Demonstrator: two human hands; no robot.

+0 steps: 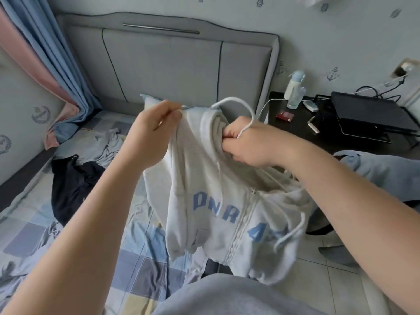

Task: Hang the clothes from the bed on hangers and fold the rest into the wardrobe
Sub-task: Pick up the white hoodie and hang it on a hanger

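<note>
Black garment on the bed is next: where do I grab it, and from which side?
Probably pinch the raised, bunched far edge of the black garment from above, reaching in from the right. It lies crumpled, and the wall runs close along its left.

1. I see my left hand [154, 130] pinching the shoulder of the pale grey hoodie [218, 214], which is held up over the bed [136, 258].
2. My right hand [247, 144] grips its neck along with the white hanger [234, 100].
3. A black garment [70, 189] lies on the bed, and a bottle [293, 85] stands on the dark surface [300, 130].
</note>
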